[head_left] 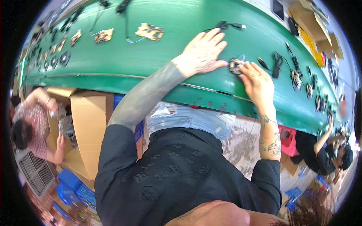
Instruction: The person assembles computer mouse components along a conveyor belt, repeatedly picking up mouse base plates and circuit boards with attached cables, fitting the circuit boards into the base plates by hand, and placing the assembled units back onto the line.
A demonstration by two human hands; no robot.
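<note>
My left hand lies over the green work surface with its fingers stretched out. Its fingertips reach a coiled black cable that ends in a light-coloured plug. At the right, my right hand pinches a small tan-and-black circuit board against the surface, and the fingers cover part of it. A thin pale blue wire shows beside this board. My left thumb points at the board's left edge; whether they touch I cannot tell.
Similar tan boards lie along the green bench to the left. Black cables and further units lie to the right. Cardboard boxes stand below the left edge. Other people are at both sides.
</note>
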